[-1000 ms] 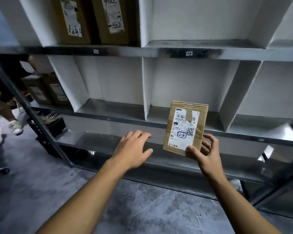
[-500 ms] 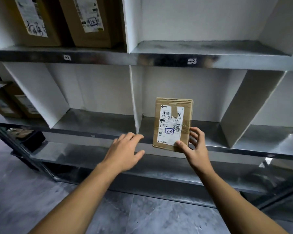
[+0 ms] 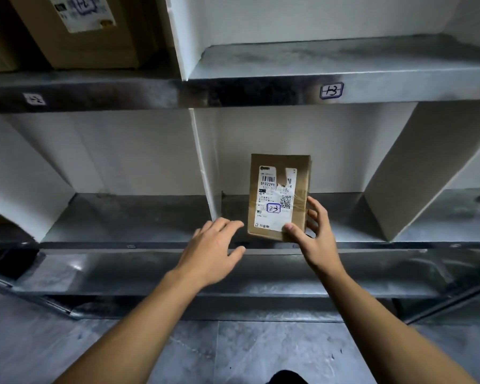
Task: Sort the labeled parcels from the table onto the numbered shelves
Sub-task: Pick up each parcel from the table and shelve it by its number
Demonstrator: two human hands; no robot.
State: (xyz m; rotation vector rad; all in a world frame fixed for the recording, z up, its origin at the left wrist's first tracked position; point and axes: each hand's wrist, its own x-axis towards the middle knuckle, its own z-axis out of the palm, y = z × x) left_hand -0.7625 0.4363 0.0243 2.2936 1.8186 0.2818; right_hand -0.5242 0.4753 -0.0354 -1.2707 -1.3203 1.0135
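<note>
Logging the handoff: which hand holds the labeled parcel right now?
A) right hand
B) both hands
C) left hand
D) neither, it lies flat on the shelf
A: the right hand grips the parcel at its lower right corner, thumb on the label; the left hand is open beside it.

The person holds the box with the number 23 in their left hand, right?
No. The right hand holds the box, with its fingers curled round the edge. The left hand is open and holds nothing. The box does say 23. The head view shows this.
</note>
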